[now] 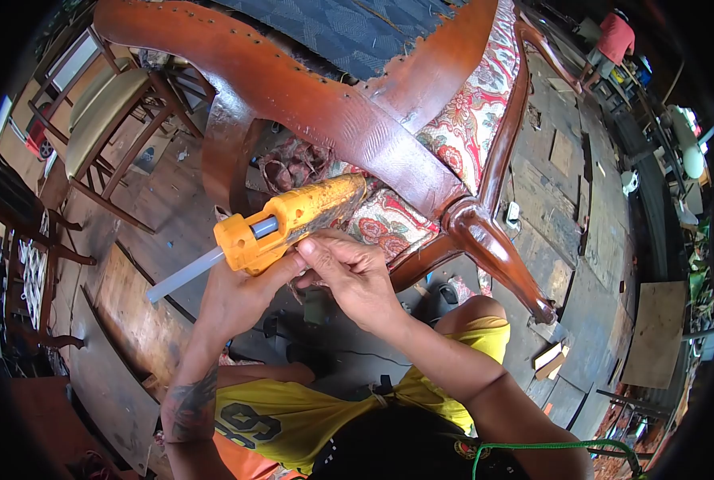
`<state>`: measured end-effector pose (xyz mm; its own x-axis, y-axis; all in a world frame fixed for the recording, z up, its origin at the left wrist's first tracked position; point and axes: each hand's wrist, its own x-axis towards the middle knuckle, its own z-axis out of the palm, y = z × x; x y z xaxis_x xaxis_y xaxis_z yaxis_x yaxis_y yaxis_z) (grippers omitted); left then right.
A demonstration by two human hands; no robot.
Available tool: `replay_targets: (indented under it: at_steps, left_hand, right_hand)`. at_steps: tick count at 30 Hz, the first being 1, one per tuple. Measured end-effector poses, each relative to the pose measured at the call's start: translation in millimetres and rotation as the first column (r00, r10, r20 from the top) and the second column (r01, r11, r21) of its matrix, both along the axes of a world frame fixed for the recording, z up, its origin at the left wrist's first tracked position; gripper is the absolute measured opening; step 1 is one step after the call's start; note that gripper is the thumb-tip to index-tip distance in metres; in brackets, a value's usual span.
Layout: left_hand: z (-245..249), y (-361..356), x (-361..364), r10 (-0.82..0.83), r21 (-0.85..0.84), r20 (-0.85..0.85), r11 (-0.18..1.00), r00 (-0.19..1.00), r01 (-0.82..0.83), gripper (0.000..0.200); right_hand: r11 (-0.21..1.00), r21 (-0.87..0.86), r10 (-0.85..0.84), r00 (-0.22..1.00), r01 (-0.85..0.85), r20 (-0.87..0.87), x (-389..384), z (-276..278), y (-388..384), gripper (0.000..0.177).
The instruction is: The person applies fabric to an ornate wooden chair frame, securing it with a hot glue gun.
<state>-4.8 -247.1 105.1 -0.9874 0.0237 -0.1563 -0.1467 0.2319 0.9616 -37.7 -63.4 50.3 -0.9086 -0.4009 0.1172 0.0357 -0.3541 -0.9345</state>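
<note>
A worn yellow glue gun (313, 206) with a pale glue stick (187, 274) sticking out of its back end is gripped in my left hand (241, 298). Its nozzle end points up and right, toward the chair. Close against the glue gun's underside, my right hand (355, 280) is closed, thumb pressed to the fingers; what it pinches is hidden. Just beyond lies a glossy brown wooden chair frame (317, 108), tipped over, with nail heads along one edge. Red and cream floral upholstery fabric (469, 132) covers part of it, and dark blue webbing or cloth (345, 36) shows at the top.
Chairs with tan seats (105, 120) stand at the left. A carved chair leg (505, 264) juts toward my right knee. Small wood blocks (551, 360) lie on the patched board floor (565, 216). At the far right back, a person in a red shirt (615, 36) bends over.
</note>
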Motion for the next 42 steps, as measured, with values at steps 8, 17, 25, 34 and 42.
replay_targets:
  at_steps: [8,17,25,34,42]
  left_hand:
    - [-0.2,1.0,-4.2,-0.019,-0.058,-0.016,0.998,1.000,0.018,0.034]
    - [1.8,3.8,-5.4,-0.024,-0.114,-0.024,0.993,0.999,0.022,0.037]
    - [7.0,6.0,-3.8,-0.043,-0.202,-0.061,0.979,0.997,0.030,0.037]
    - [9.5,9.1,-5.7,-0.013,-0.185,-0.025,0.983,1.000,0.008,0.037]
    - [9.2,6.6,-7.5,-0.079,-0.203,-0.045,0.977,0.996,0.068,0.037]
  right_hand:
    - [1.000,-0.002,-0.012,0.998,0.012,0.054,-0.7,-0.1,-0.6,0.030]
    - [1.000,0.000,-0.009,0.996,0.009,0.089,-1.0,1.8,1.6,0.031]
    - [1.000,0.000,-0.005,0.991,0.005,0.131,-0.3,2.7,1.4,0.032]
    - [0.998,-0.051,-0.018,0.986,0.027,0.164,-0.7,4.0,-0.7,0.031]
    - [0.999,-0.031,-0.028,0.984,0.034,0.174,0.0,6.3,-1.8,0.029]
